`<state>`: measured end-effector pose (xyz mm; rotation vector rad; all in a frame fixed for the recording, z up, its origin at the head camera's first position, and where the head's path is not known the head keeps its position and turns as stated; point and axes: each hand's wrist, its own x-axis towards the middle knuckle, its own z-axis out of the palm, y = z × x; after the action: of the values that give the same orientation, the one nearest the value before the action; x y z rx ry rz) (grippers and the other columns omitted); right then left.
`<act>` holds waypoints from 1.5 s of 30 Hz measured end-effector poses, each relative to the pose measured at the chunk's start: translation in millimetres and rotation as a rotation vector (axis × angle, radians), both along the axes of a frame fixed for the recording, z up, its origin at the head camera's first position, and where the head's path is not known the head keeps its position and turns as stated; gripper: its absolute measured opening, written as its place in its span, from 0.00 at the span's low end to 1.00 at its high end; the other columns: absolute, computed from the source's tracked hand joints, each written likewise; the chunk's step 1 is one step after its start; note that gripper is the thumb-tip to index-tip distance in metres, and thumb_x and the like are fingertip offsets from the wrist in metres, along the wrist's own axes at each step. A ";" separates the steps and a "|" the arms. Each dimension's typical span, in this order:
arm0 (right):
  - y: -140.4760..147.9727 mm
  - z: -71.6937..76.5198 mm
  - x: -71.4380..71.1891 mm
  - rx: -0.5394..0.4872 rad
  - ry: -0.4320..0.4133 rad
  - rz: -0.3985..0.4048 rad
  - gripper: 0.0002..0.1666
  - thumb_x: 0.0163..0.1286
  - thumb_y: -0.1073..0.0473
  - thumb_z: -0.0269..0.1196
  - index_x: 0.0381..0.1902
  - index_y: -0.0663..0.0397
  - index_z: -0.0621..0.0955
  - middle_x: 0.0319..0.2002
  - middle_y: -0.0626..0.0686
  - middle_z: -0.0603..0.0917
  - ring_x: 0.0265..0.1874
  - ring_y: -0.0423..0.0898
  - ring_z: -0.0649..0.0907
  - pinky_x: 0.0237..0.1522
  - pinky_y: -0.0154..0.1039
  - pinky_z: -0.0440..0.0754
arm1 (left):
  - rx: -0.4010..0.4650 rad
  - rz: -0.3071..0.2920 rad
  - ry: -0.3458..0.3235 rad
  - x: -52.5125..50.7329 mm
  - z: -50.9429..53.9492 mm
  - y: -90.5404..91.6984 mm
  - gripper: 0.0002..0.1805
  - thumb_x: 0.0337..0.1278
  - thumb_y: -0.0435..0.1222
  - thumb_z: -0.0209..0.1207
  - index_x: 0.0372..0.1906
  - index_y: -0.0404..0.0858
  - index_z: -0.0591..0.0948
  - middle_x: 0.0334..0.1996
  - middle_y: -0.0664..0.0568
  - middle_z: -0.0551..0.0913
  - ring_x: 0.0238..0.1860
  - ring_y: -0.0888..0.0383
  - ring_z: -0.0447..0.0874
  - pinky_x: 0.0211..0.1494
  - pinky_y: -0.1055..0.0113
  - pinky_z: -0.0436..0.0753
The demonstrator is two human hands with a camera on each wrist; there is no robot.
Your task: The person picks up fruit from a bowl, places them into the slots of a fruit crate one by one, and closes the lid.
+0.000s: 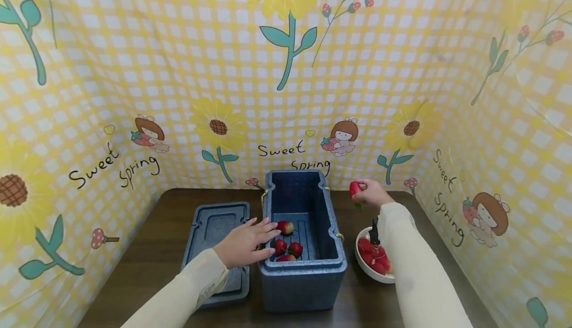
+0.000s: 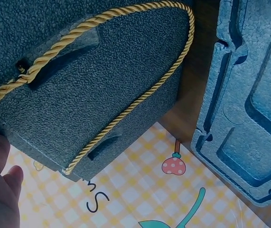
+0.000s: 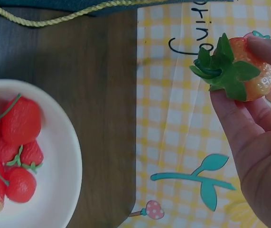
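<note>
Right hand [image 1: 375, 193]: pinching one strawberry [image 1: 355, 188], leaves down, outside the box [image 1: 304, 289], off its 2 o'clock rim. Left hand [image 1: 247, 243]: fingers extended at the 9 o'clock rim, grasping nothing. Red fruit [image 1: 285, 227] inside box; bowl [image 3: 61, 161] at 4 o'clock. Risks, my read: slack pinch drops the strawberry onto table [image 1: 359, 303]; low-hanging sleeve [image 1: 422, 273] snags bowl, spilling it; leaning left hand shifts box.
</note>
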<state>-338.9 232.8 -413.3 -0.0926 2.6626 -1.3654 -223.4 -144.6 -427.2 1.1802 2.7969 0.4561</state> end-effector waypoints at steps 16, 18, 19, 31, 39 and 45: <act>-46.3 26.9 -8.8 -0.012 0.035 0.069 0.37 0.58 0.66 0.62 0.67 0.68 0.66 0.55 0.72 0.75 0.46 0.57 0.78 0.47 0.51 0.80 | 0.024 -0.024 0.019 0.8 -2.5 0.1 0.29 0.68 0.49 0.49 0.66 0.37 0.72 0.68 0.45 0.68 0.71 0.48 0.59 0.72 0.48 0.53; -52.2 30.0 -9.9 -0.029 0.035 0.073 0.38 0.58 0.67 0.62 0.67 0.68 0.66 0.55 0.71 0.76 0.45 0.57 0.79 0.47 0.52 0.80 | 0.022 -0.022 0.018 1.0 -2.1 0.3 0.29 0.68 0.49 0.50 0.66 0.37 0.72 0.68 0.45 0.68 0.71 0.48 0.59 0.72 0.48 0.53; -54.8 31.5 -10.3 -0.036 0.030 0.069 0.38 0.58 0.67 0.62 0.67 0.67 0.66 0.55 0.71 0.76 0.46 0.57 0.78 0.47 0.51 0.81 | 0.022 -0.022 0.019 1.1 -2.1 0.5 0.29 0.68 0.49 0.50 0.66 0.37 0.71 0.68 0.45 0.68 0.71 0.48 0.59 0.72 0.48 0.53; -91.9 47.9 -10.4 -0.055 -0.008 0.071 0.36 0.59 0.67 0.64 0.66 0.62 0.68 0.57 0.68 0.74 0.50 0.58 0.77 0.50 0.49 0.80 | -0.017 -0.010 0.057 1.8 -3.6 -0.8 0.28 0.68 0.50 0.49 0.66 0.39 0.72 0.67 0.46 0.69 0.70 0.50 0.60 0.72 0.49 0.54; -117.4 49.8 -16.4 -0.069 -0.011 0.112 0.36 0.59 0.64 0.65 0.66 0.59 0.70 0.56 0.65 0.76 0.47 0.55 0.79 0.46 0.45 0.81 | -0.029 -0.005 0.054 2.2 -4.5 -1.0 0.29 0.68 0.51 0.48 0.66 0.40 0.72 0.67 0.47 0.69 0.70 0.50 0.60 0.71 0.48 0.54; -133.8 52.5 -14.3 -0.096 -0.028 0.119 0.35 0.60 0.65 0.64 0.66 0.59 0.70 0.55 0.65 0.76 0.49 0.56 0.78 0.50 0.47 0.80 | -0.023 -0.008 0.060 1.0 -3.9 -1.4 0.28 0.68 0.51 0.48 0.66 0.40 0.72 0.67 0.46 0.69 0.70 0.51 0.60 0.71 0.48 0.54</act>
<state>-353.2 99.0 -360.8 -0.2363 2.5236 -1.4451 -222.4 -146.0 -431.1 1.2205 2.8385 0.3924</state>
